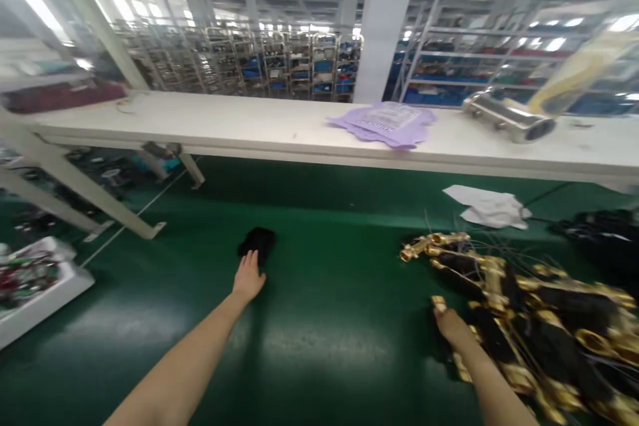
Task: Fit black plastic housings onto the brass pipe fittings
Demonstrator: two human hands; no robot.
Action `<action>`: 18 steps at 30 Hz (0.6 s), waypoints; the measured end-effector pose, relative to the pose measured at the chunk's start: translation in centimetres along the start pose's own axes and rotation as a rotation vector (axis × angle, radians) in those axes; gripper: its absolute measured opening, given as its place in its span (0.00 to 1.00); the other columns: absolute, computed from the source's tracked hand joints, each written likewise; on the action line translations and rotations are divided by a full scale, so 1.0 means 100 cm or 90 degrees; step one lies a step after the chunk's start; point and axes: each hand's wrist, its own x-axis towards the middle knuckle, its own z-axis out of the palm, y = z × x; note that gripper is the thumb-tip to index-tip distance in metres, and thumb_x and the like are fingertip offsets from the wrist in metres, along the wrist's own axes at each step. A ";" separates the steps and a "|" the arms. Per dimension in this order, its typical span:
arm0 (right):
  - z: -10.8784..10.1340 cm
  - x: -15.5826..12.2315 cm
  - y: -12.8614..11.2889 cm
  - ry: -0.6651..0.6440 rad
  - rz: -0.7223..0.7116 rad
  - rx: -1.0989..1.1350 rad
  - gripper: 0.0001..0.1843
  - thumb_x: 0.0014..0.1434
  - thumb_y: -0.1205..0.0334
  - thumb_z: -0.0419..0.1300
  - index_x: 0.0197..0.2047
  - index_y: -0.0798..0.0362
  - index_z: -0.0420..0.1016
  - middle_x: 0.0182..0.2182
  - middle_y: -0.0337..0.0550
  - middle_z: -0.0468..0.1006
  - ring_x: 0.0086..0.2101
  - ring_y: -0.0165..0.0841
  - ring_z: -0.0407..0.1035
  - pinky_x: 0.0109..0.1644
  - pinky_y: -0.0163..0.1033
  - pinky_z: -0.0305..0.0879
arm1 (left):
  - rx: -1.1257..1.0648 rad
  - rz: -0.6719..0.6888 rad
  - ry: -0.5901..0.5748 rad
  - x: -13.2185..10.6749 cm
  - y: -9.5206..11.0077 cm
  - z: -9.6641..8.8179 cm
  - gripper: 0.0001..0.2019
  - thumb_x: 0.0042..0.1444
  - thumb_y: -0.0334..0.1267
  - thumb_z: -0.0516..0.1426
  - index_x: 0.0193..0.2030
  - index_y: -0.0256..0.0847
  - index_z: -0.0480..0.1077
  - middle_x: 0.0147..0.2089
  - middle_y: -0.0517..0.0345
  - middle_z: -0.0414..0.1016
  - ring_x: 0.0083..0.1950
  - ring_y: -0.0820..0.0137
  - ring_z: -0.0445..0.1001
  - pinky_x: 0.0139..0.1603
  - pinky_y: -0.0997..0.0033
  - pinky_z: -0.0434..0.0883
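My left hand reaches over the green work surface with its fingers stretched out. Its fingertips meet the near edge of a small, dark, soft-looking black item, too blurred to name. At the right, my right hand is closed around a black piece with brass-coloured ends, at the left edge of a pile. That pile holds several similar black-and-brass fittings, some with thin wires or ties sticking out. Part of the held piece is hidden behind my hand and wrist.
A white shelf crosses behind, bearing a purple plastic bag and a shiny metal cylinder. A white foam box of small parts stands left. White paper and a black bundle lie beyond the pile.
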 end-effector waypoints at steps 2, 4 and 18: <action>0.012 0.018 0.008 -0.042 -0.002 0.015 0.14 0.54 0.57 0.52 0.34 0.57 0.75 0.30 0.59 0.76 0.38 0.48 0.73 0.38 0.45 0.64 | 0.031 -0.024 -0.001 0.011 0.004 0.005 0.30 0.51 0.34 0.53 0.62 0.32 0.53 0.65 0.41 0.53 0.67 0.54 0.47 0.65 0.50 0.47; 0.022 0.031 0.018 -0.089 0.015 0.064 0.14 0.54 0.56 0.53 0.31 0.56 0.74 0.29 0.58 0.76 0.36 0.46 0.73 0.36 0.43 0.64 | 0.041 -0.031 0.002 0.018 0.009 0.009 0.28 0.51 0.38 0.54 0.59 0.33 0.58 0.61 0.40 0.60 0.65 0.52 0.49 0.65 0.47 0.41; 0.094 -0.039 -0.076 -0.299 -0.129 0.286 0.15 0.46 0.53 0.63 0.26 0.56 0.66 0.22 0.40 0.70 0.25 0.31 0.66 0.29 0.34 0.56 | -0.536 -0.167 -0.044 -0.068 -0.010 -0.029 0.33 0.52 0.64 0.43 0.38 0.32 0.70 0.33 0.49 0.74 0.36 0.63 0.72 0.37 0.68 0.68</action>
